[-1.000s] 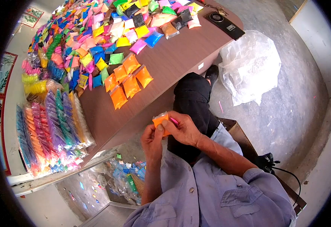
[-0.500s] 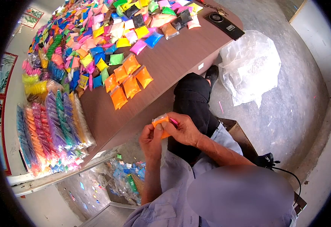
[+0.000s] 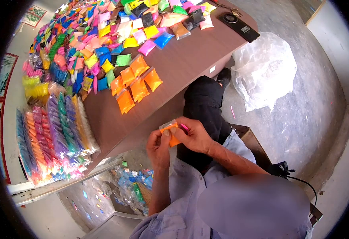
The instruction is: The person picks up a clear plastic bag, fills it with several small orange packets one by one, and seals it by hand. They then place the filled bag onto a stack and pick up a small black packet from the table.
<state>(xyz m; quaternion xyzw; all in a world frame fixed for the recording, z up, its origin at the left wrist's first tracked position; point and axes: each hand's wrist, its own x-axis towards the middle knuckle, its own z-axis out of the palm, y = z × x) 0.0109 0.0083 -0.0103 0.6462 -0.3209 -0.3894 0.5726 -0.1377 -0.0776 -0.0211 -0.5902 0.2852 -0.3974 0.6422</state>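
Between my two hands is a small clear packet with orange filling (image 3: 175,139), held above my lap by the table's edge. My left hand (image 3: 159,146) is closed on its left side, thumb pressing the front. My right hand (image 3: 194,137) pinches the packet's upper right, and a thin pink stick (image 3: 184,128) pokes out from its fingers; most of the stick is hidden. On the table nearby lies a group of several similar orange packets (image 3: 137,91).
A large heap of colourful packets (image 3: 114,36) covers the back of the brown table (image 3: 182,59). Bundled long bags (image 3: 55,131) lie at its left end. A black device (image 3: 238,27) sits near the far right corner. A clear plastic bag (image 3: 264,71) rests on the floor.
Almost nothing differs. Both hands stay on the orange packet, with only a slight shift of the fingers and of the view.
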